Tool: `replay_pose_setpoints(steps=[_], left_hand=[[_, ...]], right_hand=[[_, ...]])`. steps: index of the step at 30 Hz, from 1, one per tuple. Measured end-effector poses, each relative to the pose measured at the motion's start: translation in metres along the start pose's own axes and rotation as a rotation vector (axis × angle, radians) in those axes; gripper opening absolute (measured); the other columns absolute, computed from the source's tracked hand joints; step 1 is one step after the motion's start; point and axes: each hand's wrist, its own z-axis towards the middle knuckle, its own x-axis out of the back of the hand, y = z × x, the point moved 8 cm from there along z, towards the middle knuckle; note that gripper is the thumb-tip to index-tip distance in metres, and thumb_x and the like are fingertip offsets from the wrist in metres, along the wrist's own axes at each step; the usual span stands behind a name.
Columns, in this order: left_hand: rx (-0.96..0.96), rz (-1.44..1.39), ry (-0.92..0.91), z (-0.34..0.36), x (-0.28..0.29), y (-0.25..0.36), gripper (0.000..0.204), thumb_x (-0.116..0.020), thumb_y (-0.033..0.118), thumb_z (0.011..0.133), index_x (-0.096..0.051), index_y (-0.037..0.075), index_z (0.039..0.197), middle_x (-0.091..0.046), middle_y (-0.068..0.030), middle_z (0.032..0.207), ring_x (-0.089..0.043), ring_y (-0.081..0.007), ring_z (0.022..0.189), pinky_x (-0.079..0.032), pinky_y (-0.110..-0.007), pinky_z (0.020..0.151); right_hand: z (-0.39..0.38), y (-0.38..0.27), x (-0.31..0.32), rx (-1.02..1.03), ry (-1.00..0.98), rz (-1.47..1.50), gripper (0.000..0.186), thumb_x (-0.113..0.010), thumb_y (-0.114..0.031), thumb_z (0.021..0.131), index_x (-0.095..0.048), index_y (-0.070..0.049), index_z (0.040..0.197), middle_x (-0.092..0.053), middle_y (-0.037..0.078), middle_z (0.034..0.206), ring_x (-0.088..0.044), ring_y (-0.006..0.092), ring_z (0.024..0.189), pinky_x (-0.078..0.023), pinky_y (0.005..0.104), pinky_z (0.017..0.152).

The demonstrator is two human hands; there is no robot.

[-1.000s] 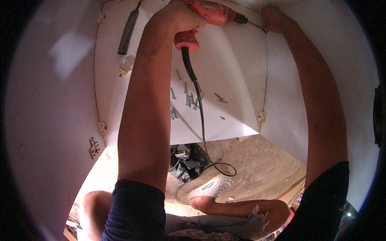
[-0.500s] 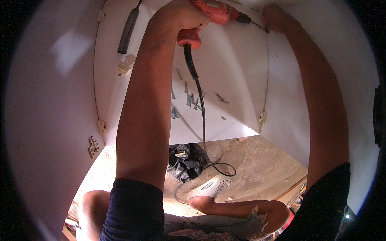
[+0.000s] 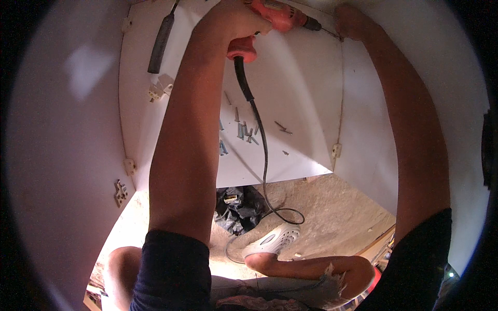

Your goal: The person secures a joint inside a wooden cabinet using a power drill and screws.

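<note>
My left hand (image 3: 238,20) is closed round the grip of a red corded power drill (image 3: 277,15), which points to the right. Its thin bit (image 3: 329,33) reaches the seam where the back panel (image 3: 290,67) meets the right side panel. Right beside the bit's tip, my right hand (image 3: 354,23) is closed against that corner; whatever its fingers pinch is hidden. A black cable (image 3: 262,135) hangs from the drill's handle and loops near the floor. Several loose screws (image 3: 244,129) lie on the white panel under the drill.
A dark-handled tool (image 3: 162,44) lies at the upper left, above a white plastic connector (image 3: 160,89). Small brackets (image 3: 129,166) sit along the panel seams, and a metal hinge plate (image 3: 121,193) is on the left panel. A black plastic bag (image 3: 238,210) lies on the floor near my shoe (image 3: 272,241).
The view has shifted slightly, so the panels and screws appear a little further left. Both hands and the drill keep nearly the same place at the corner.
</note>
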Motion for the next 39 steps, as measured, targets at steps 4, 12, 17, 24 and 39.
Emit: replay_pose_setpoints(steps=[4, 12, 17, 24, 39], left_hand=[[-0.083, -0.118, 0.005, -0.002, -0.01, 0.001, 0.035, -0.082, 0.018, 0.066, -0.078, 0.005, 0.098, -0.077, -0.0086, 0.086, -0.072, -0.0173, 0.073, -0.06, -0.035, 0.071], [-0.204, -0.046, 0.334, 0.006, -0.011, -0.028, 0.041, -0.081, 0.016, 0.069, -0.076, 0.002, 0.107, -0.078, -0.0113, 0.088, -0.075, -0.022, 0.078, -0.062, -0.038, 0.079], [-0.334, -0.201, 0.336, -0.027, -0.029, -0.004, 0.039, -0.076, 0.008, 0.075, -0.071, -0.001, 0.112, -0.076, -0.0121, 0.088, -0.074, -0.0222, 0.076, -0.061, -0.037, 0.076], [-0.006, -0.532, 0.162, -0.072, -0.022, -0.008, 0.03, -0.074, 0.006, 0.077, -0.068, -0.001, 0.106, -0.072, -0.0088, 0.081, -0.068, -0.0168, 0.063, -0.056, -0.034, 0.062], [0.03, -0.6, 0.079, -0.079, -0.036, -0.011, 0.067, -0.076, 0.001, 0.076, -0.04, -0.013, 0.131, -0.07, -0.0156, 0.092, -0.07, -0.0208, 0.067, -0.058, -0.033, 0.06]], right_hand=[[-0.006, 0.001, -0.003, 0.007, -0.024, -0.087, 0.023, -0.07, -0.009, 0.087, -0.074, 0.002, 0.107, -0.073, 0.021, 0.114, -0.073, 0.0383, 0.099, -0.057, 0.0464, 0.093], [-0.046, -0.038, 0.006, -0.173, 0.189, 0.154, 0.029, -0.063, -0.002, 0.089, -0.075, -0.002, 0.115, -0.074, 0.019, 0.117, -0.07, 0.0368, 0.109, -0.053, 0.0482, 0.101], [-0.175, -0.11, -0.04, -0.565, 0.79, 0.554, 0.043, -0.055, -0.016, 0.103, -0.058, 0.009, 0.137, -0.057, 0.034, 0.142, -0.054, 0.0501, 0.134, -0.039, 0.0535, 0.12], [-0.203, -0.133, -0.015, -0.577, 0.637, 0.603, 0.064, -0.063, -0.033, 0.1, -0.05, 0.014, 0.141, -0.051, 0.034, 0.148, -0.048, 0.0487, 0.139, -0.035, 0.0531, 0.122], [-0.171, -0.115, -0.022, -0.524, 0.514, 0.641, 0.074, -0.064, -0.044, 0.097, -0.05, 0.012, 0.142, -0.049, 0.033, 0.152, -0.044, 0.0446, 0.145, -0.031, 0.0496, 0.125]])
